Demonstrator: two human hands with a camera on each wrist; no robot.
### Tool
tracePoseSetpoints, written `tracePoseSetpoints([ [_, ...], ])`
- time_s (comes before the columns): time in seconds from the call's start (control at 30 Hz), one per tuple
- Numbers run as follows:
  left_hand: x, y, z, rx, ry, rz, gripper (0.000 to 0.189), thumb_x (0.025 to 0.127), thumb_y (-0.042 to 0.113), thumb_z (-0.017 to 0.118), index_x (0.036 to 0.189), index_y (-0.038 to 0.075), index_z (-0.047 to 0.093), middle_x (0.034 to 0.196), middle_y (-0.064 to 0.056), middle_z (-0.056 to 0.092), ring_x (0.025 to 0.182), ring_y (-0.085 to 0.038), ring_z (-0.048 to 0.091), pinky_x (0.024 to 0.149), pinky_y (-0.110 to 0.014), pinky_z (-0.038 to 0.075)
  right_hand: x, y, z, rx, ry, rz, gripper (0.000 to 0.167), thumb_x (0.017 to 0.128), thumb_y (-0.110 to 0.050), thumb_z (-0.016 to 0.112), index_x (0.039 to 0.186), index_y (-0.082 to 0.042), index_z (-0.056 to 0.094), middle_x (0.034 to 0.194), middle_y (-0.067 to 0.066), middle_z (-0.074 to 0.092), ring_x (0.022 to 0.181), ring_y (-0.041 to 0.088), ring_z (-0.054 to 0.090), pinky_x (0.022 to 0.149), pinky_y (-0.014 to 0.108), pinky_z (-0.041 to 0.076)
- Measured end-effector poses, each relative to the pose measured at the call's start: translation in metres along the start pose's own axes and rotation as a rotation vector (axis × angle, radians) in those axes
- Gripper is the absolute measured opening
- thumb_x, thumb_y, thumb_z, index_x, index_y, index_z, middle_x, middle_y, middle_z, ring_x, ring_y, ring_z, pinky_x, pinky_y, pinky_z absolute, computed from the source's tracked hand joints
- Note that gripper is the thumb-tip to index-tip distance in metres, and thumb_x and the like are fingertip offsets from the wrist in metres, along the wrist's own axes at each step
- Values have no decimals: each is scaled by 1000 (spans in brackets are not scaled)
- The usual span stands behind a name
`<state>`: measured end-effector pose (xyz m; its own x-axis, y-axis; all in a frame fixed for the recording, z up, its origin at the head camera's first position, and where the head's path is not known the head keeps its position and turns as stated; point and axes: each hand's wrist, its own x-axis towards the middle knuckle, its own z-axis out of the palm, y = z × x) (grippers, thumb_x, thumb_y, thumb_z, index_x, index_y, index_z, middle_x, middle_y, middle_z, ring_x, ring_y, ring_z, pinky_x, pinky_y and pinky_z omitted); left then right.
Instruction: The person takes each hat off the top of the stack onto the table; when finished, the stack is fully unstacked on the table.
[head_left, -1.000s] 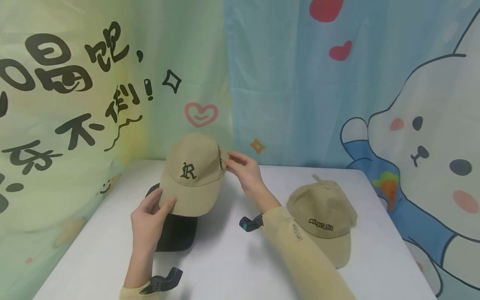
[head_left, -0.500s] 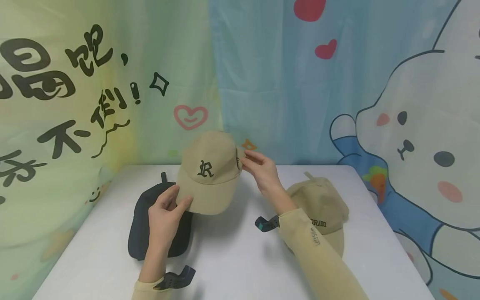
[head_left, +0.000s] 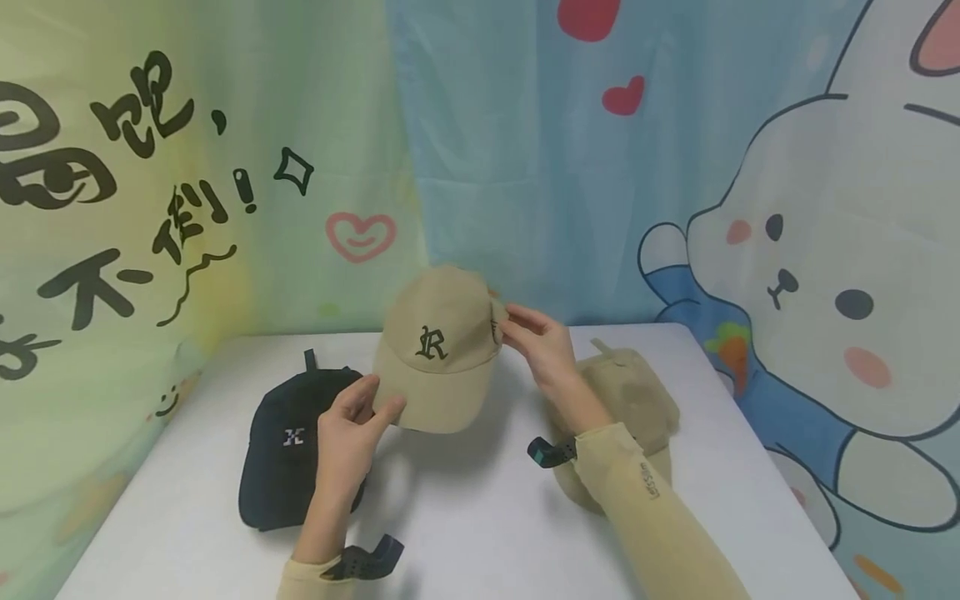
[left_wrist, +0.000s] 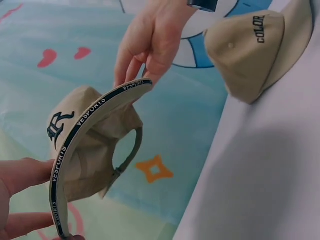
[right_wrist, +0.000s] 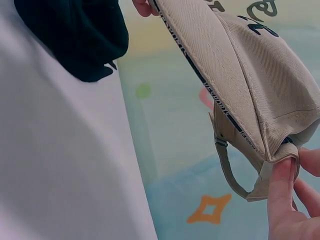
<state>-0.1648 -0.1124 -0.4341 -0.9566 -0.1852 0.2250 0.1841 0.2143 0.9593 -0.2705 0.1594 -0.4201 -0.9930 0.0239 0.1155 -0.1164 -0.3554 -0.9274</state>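
Note:
Both hands hold up a beige baseball cap [head_left: 450, 333] with a dark R on its front, above the white table. The left hand [head_left: 352, 433] pinches the brim at its left edge between thumb and fingers. On the other side, the right hand [head_left: 542, 346] pinches the cap's side edge; in the right wrist view a fingertip [right_wrist: 281, 185] lies inside the rim. The left wrist view looks into the cap's hollow, with its adjustable back strap [left_wrist: 131, 152] and lettered tape along the brim edge.
A black cap [head_left: 277, 450] lies on the table [head_left: 465, 533] at the left, partly behind the left hand. At the right lies another beige cap [head_left: 637, 392], partly covered by the right forearm; COLOR shows on it in the left wrist view. A printed curtain [head_left: 480, 167] hangs behind.
Both hands have carried the R cap to the right, away from over the black cap, which now shows more fully. The camera view has turned slightly right.

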Motion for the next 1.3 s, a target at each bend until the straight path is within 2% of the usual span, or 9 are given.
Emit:
tracePoseSetpoints([
  [0.33,-6,-8,21,24,-68,-31,58,82,29,84,128,2,63,134,-12,56,126,-27,54,103,-32,47,-9,2,-29,-18,55,19,40,92,5,66,130,11,56,121,20,59,97,20,66,95,34,55],
  [0.6,-10,-17,29,70,-91,-108,65,79,28,86,134,5,59,140,-17,52,127,-38,52,99,-37,50,-14,6,-42,-50,38,73,43,93,5,65,134,11,52,128,25,55,99,19,66,97,33,54],
  [0.97,-16,-32,37,113,-129,-133,62,77,24,87,130,2,62,140,-21,51,123,-40,55,95,-41,54,-20,15,-56,-83,32,121,43,94,7,60,134,16,48,130,29,52,94,13,66,94,29,54],
  [1.3,-22,-43,48,155,-150,-141,60,79,22,86,128,-3,62,134,-25,53,121,-42,56,95,-39,54,-23,23,-67,-191,21,146,44,94,3,62,135,15,49,133,30,51,94,10,65,92,24,54],
])
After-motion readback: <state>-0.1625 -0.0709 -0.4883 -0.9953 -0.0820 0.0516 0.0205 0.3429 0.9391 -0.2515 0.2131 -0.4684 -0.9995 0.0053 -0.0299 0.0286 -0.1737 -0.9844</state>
